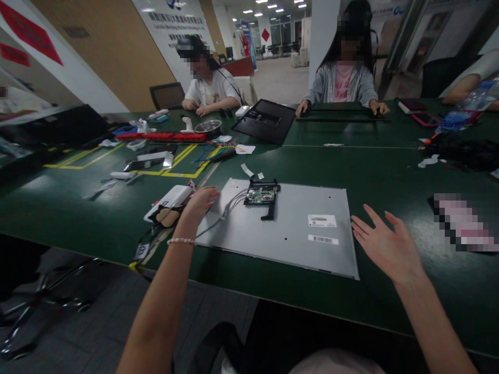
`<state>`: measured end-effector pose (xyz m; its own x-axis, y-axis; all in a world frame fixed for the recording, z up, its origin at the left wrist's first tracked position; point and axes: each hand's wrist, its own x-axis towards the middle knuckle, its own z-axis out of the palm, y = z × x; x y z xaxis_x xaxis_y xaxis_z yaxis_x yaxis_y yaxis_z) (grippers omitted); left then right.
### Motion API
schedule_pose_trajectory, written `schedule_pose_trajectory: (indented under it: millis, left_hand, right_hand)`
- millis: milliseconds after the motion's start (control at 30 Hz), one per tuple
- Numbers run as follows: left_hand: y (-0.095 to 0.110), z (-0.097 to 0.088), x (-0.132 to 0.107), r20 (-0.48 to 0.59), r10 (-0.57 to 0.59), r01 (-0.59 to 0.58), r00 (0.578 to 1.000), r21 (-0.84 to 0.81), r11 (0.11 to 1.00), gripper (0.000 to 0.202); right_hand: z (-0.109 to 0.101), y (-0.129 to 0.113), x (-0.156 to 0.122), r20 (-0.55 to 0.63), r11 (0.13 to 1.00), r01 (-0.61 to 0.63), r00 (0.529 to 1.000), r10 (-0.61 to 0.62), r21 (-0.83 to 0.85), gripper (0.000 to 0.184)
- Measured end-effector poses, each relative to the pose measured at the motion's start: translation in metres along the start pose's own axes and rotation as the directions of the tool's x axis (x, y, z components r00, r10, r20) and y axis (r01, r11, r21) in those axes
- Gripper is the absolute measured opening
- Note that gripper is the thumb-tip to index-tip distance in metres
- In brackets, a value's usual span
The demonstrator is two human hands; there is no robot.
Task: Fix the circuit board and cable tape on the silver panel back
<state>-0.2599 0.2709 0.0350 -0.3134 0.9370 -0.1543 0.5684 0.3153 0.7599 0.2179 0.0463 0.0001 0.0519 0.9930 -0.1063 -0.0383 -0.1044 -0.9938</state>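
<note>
A flat display panel (300,239) lies metal back up on the table before me, with two white labels on its right part. Near its top edge sits a green circuit board (260,195) in a black bracket (268,212). Grey cables (230,205) run from the board to the panel's left side. My left hand (200,203) is at the panel's left edge, its fingers stretched forward and partly hidden; nothing shows in it. Beside the right edge, my right hand (384,241) is open with spread fingers, palm up, holding nothing.
The green table (331,161) carries a white packet (171,202) by my left wrist and a phone-like object (463,223) at right. Farther back lie a black cover (267,120), coloured wires (214,154) and a plastic bottle (463,111). Across, one person holds a black frame (343,113); another sits left.
</note>
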Motion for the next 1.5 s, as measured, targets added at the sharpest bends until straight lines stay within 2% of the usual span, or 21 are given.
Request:
schedule_pose_trajectory:
  millis: [133,267,600,867,1033,1233,1367,1500]
  left_hand:
    - [-0.006,0.006,-0.007,0.108,-0.024,0.037,0.994,-0.119,0.992,0.034]
    - [-0.007,0.01,-0.015,0.131,-0.033,0.053,0.991,-0.151,0.987,0.037]
    - [-0.006,0.003,-0.023,0.196,-0.047,0.099,0.979,-0.267,0.959,0.034]
    - [-0.006,0.004,-0.028,0.193,-0.065,0.119,0.979,-0.285,0.951,0.025]
    - [-0.001,0.007,-0.035,0.17,-0.054,0.096,0.984,-0.249,0.964,0.026]
    - [-0.006,0.016,-0.042,0.185,0.027,0.009,0.982,-0.193,0.981,0.043]
    - [-0.003,0.028,-0.063,0.173,0.095,-0.066,0.98,-0.169,0.984,0.05]
    - [0.005,0.04,-0.087,0.197,0.131,-0.093,0.972,-0.189,0.977,0.051]
  right_hand:
    - [-0.014,0.0,-0.01,-0.083,0.981,-0.104,0.989,0.119,0.164,0.077]
    - [-0.021,0.004,-0.012,-0.119,0.96,-0.126,0.98,0.16,0.252,0.078]
    - [-0.014,0.004,-0.023,-0.166,0.962,-0.181,0.962,0.216,0.205,0.075]
    - [-0.011,0.004,-0.019,-0.234,0.957,-0.289,0.93,0.285,0.014,0.085]
    - [-0.011,0.005,-0.02,-0.283,0.959,-0.267,0.916,0.283,0.095,0.081]
    - [-0.017,0.009,-0.023,-0.317,0.953,-0.249,0.902,0.294,0.175,0.076]
    - [-0.024,0.004,-0.029,-0.378,0.949,-0.256,0.873,0.309,0.185,0.074]
    - [-0.039,0.008,-0.036,-0.441,0.955,-0.236,0.849,0.292,0.178,0.07]
